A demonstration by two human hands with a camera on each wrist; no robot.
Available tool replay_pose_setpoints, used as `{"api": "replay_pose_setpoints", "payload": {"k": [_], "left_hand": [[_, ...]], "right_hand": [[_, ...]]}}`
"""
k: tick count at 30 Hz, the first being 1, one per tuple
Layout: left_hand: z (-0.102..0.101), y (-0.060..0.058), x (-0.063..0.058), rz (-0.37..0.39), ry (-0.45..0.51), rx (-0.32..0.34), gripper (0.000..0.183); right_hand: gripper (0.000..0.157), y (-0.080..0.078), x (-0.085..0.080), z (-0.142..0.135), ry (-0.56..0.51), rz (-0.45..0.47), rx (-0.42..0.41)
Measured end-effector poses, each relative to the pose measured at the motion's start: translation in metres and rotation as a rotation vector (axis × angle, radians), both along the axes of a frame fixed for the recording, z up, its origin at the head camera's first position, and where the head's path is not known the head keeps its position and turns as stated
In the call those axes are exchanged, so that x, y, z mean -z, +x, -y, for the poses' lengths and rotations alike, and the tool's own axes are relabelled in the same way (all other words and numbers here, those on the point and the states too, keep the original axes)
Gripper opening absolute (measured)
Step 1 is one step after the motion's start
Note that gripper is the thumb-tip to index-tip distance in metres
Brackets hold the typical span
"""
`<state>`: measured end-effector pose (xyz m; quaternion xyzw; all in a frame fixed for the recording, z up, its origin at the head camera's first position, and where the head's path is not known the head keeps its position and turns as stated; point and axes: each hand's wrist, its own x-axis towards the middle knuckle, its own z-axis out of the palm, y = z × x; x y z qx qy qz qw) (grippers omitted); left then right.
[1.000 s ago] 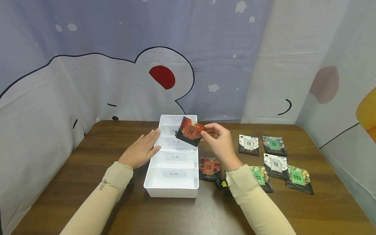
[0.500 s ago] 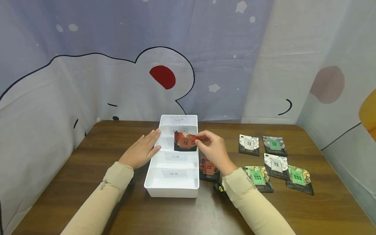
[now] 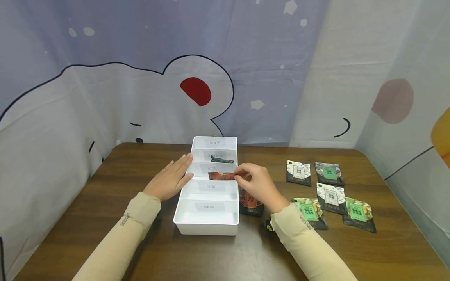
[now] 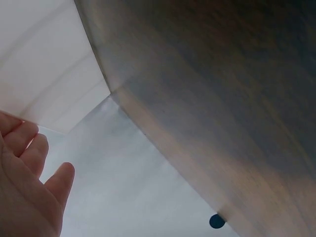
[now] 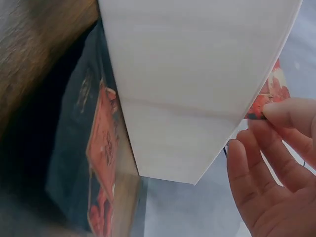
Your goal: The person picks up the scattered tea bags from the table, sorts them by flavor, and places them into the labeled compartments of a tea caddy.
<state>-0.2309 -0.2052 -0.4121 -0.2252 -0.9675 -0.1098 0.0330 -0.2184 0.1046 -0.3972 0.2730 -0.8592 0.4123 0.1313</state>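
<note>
Wooden worktop, five-compartment white box

Right hand pinches a red tea sachet partly inside the middle compartment; a green-topped sachet sits one compartment farther back. Left hand, fingers extended, touches the box's left side.

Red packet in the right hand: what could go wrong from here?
The right hand pinches the red packet by one end only, so it could tilt or snag on the white box. The other red packet lies beside the box, close to that hand, which might knock it. The left hand is at the box's left rim; a push there could shift the box.
</note>
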Motion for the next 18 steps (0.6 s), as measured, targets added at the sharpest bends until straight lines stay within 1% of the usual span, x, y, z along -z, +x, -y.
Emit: {"api": "replay_pose_setpoints", "payload": {"k": [5,12,15,18], "left_hand": [[0.0,-0.001,0.0,0.005,0.0,-0.002,0.07],[0.0,-0.001,0.0,0.013,0.002,-0.005,0.07],[0.0,-0.001,0.0,0.01,0.001,-0.004,0.07],[0.0,-0.001,0.0,0.004,-0.001,-0.003,0.07]], "right_hand": [[0.007,0.0,0.003,-0.002,0.048,-0.002,-0.016],[0.006,0.002,0.003,-0.005,0.052,0.007,-0.017],[0.006,0.003,-0.001,-0.008,0.05,0.029,-0.011],[0.007,0.005,-0.006,-0.013,0.048,0.069,0.013]]}}
